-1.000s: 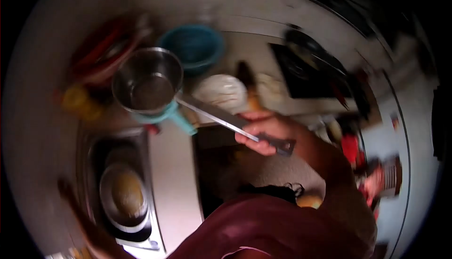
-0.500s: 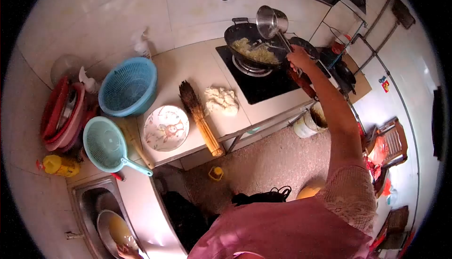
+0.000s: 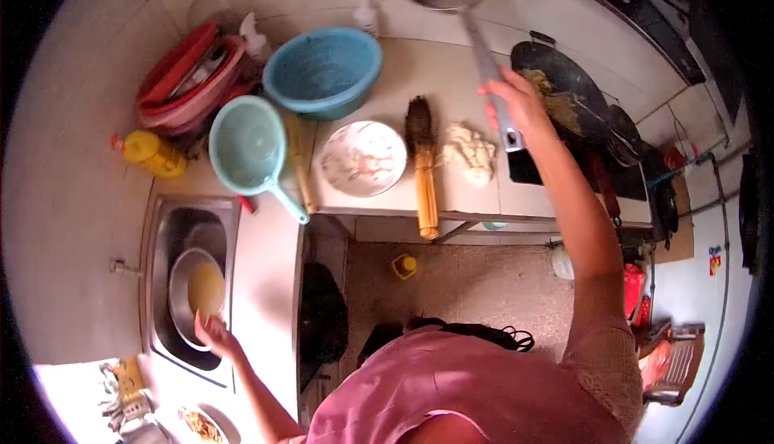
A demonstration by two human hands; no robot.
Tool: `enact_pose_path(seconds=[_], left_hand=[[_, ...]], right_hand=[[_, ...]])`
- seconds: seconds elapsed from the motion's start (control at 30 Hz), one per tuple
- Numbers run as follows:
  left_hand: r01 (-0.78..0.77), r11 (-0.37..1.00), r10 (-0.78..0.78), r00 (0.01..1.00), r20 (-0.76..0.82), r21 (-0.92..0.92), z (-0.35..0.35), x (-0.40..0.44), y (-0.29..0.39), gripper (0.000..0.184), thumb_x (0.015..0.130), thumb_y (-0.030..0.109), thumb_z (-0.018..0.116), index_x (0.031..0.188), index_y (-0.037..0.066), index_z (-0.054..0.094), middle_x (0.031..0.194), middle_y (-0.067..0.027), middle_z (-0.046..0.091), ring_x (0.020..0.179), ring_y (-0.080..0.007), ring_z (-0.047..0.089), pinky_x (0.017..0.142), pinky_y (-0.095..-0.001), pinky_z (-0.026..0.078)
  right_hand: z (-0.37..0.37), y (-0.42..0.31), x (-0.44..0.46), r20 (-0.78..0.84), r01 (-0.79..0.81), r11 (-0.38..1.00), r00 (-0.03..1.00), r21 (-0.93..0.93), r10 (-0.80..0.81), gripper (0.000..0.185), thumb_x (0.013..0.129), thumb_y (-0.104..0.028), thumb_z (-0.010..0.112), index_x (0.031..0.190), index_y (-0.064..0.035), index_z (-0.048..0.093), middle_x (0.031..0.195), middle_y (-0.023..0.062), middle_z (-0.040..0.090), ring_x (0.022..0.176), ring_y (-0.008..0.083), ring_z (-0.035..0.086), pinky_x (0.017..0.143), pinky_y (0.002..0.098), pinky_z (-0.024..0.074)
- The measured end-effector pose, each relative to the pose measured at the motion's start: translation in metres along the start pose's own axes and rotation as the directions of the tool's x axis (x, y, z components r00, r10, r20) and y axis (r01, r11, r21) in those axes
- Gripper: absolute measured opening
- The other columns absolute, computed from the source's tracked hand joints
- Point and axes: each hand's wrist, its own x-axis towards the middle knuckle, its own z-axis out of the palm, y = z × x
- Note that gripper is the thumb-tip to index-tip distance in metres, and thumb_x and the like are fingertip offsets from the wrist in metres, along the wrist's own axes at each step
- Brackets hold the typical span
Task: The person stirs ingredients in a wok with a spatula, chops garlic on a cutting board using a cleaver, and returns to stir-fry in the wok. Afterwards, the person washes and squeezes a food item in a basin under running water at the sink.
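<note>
My right hand (image 3: 520, 104) is closed round the handle of a large metal ladle (image 3: 482, 49), its bowl raised over the back of the counter. To its right, a black wok (image 3: 584, 73) with pale shredded food in it stands on the stove (image 3: 524, 168). Down at the sink (image 3: 153, 283), my left hand (image 3: 213, 334) grips the near rim of a metal basin (image 3: 177, 287), thumb over the edge. Something yellowish, perhaps cloudy liquid, lies in that basin. A wad of pale cloth (image 3: 468, 154) and a whisk brush of bundled sticks (image 3: 425, 174) lie below the ladle.
A patterned white bowl (image 3: 363, 158), a blue basket basin (image 3: 322, 77) and a mint strainer (image 3: 248, 141) stand along the counter. Red and pink basins (image 3: 189, 81) lean in the corner by a yellow bottle (image 3: 153, 154). A plate of food (image 3: 201, 425) sits below the sink.
My right hand has carried the ladle left, away from the wok. The view has turned toward the sink, showing more of my left hand, which stays at the metal basin.
</note>
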Motion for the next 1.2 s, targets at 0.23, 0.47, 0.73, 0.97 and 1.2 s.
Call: enact_pose_path(seconds=[0.23, 0.47, 0.73, 0.97, 1.2], left_hand=[[0.216, 0.948, -0.161, 0.959, 0.235, -0.232, 0.065, -0.038, 0.105, 0.036, 0.085, 0.004, 0.045, 0.120, 0.004, 0.038, 0.118, -0.0097, 0.040, 0.093, -0.0197, 0.050, 0.064, -0.0262, 0.049], [0.284, 0.948, -0.248, 0.942, 0.226, -0.144, 0.055, -0.106, 0.104, 0.033, 0.086, 0.007, 0.044, 0.118, 0.003, 0.040, 0.118, -0.0091, 0.042, 0.088, -0.0197, 0.051, 0.064, -0.0272, 0.047], [0.304, 0.949, -0.258, 0.899, 0.354, -0.079, 0.086, -0.281, 0.150, 0.037, 0.079, -0.002, 0.046, 0.116, 0.006, 0.044, 0.086, -0.0039, 0.050, 0.063, -0.0099, 0.042, 0.053, -0.0200, 0.038], [0.280, 0.959, -0.271, 0.852, 0.447, 0.047, 0.142, -0.366, 0.202, 0.032, 0.075, 0.003, 0.051, 0.107, 0.001, 0.050, 0.092, -0.0110, 0.052, 0.085, -0.0221, 0.051, 0.077, -0.0301, 0.041], [0.827, 0.531, -0.671, 0.544, 0.504, -0.186, 0.139, -0.425, 0.153, 0.025, 0.079, 0.012, 0.053, 0.102, 0.003, 0.052, 0.086, -0.0054, 0.053, 0.079, -0.0185, 0.051, 0.073, -0.0275, 0.042]], right_hand=[[0.161, 0.088, 0.088, 0.627, -0.399, 0.907, 0.743, 0.133, 0.234, 0.017, 0.077, -0.013, 0.046, 0.065, -0.0004, 0.049, 0.050, 0.0064, 0.045, 0.045, 0.0184, 0.046, 0.044, 0.0274, 0.0385], [0.139, 0.035, 0.029, 0.399, -0.066, 0.759, 0.819, -0.648, 0.412, 0.049, 0.083, -0.044, 0.040, 0.102, 0.0008, 0.046, 0.094, 0.0231, 0.052, 0.092, 0.0318, 0.053, 0.069, 0.0440, 0.0480], [-0.311, -0.035, -0.022, 0.020, -0.013, -0.181, 0.983, -0.983, -0.182, 0.044, 0.079, -0.039, 0.046, 0.106, -0.0047, 0.053, 0.106, 0.0181, 0.053, 0.099, 0.0316, 0.050, 0.085, 0.0408, 0.0393], [-0.452, 0.016, -0.012, -0.021, -0.021, 0.036, 1.000, -0.999, 0.001, 0.049, 0.083, -0.034, 0.046, 0.123, -0.0087, 0.035, 0.108, 0.0218, 0.048, 0.097, 0.0373, 0.049, 0.081, 0.0449, 0.0408], [-0.442, -0.021, -0.008, 0.230, 0.231, 0.128, 0.973, -0.964, -0.022, 0.038, 0.078, -0.020, 0.046, 0.114, -0.0069, 0.047, 0.101, 0.0199, 0.054, 0.094, 0.0337, 0.052, 0.080, 0.0394, 0.0413]])
